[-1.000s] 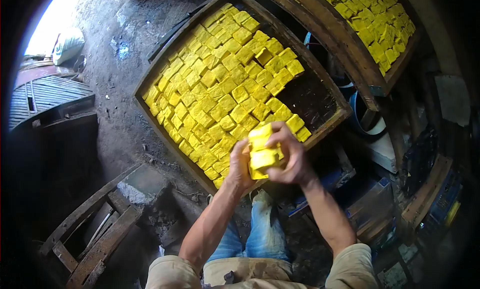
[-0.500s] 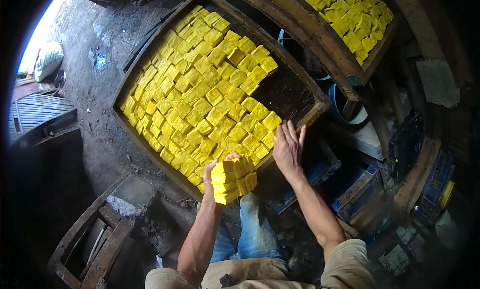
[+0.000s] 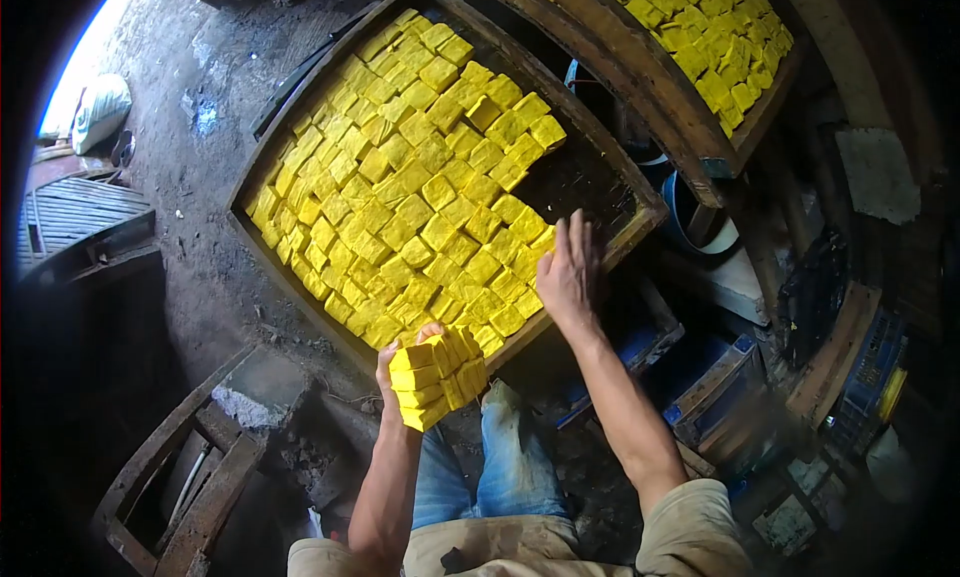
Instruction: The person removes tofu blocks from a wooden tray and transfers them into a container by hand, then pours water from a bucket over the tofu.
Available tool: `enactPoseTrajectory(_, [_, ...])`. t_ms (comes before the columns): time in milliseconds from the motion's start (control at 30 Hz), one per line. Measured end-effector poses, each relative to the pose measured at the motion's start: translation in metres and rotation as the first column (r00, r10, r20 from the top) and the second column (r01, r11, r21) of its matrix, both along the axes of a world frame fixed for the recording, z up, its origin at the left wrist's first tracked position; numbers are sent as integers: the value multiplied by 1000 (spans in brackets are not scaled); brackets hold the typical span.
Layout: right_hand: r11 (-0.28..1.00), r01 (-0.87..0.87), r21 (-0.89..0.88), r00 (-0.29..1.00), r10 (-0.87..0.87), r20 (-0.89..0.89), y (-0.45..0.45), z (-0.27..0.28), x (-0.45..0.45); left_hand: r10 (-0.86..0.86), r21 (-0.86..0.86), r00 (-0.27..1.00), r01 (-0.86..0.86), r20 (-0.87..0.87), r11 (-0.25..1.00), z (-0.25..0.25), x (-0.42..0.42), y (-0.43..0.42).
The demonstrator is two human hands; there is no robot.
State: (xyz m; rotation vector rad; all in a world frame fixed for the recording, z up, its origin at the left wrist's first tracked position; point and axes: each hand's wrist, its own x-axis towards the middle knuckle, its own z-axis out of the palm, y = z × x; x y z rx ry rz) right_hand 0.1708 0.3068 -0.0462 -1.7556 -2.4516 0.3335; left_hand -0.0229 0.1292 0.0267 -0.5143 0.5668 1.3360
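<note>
My left hand (image 3: 387,370) is wrapped round a stack of yellow tofu blocks (image 3: 438,377) and holds it above the near corner of a wooden tray. Only part of its thumb and fingers shows behind the stack. Rows of yellow tofu (image 3: 400,192) cover most of the tray (image 3: 640,217); dark bare tray bottom shows along its right side. My right hand (image 3: 570,277) reaches over the tray's near right rim, beside the end of the tofu rows. Its fingers are stretched out, slightly blurred, and no block shows in them.
A second wooden tray of yellow tofu (image 3: 715,57) stands at the upper right. Blue crates (image 3: 712,377) and a round blue-rimmed container (image 3: 700,217) are on the right. A wooden frame (image 3: 200,477) lies at lower left, by a concrete block (image 3: 260,392).
My left hand has moved left and down with the tofu stack. My right hand has shifted slightly left and further over the tray, its fingers reaching higher.
</note>
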Motion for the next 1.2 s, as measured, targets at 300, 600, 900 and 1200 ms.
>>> enactPoseTrajectory(300, [935, 68, -349, 805, -258, -535, 26, 9, -11, 60, 86, 998, -62, 29, 994, 0, -9, -4])
enactPoseTrajectory(600, [965, 38, -261, 947, -118, -300, 1, 4, -40, 65, 68, 998, -66, 13, 995, 2, -14, -13])
enactPoseTrajectory(900, [881, 66, -468, 853, -294, -432, 50, 9, -56, 64, 46, 998, -63, -9, 997, -7, -21, -29])
enactPoseTrajectory(1200, [932, 120, -343, 953, -204, -223, 15, 27, -98, 4, -72, 988, -15, -153, 997, 1, -32, -54])
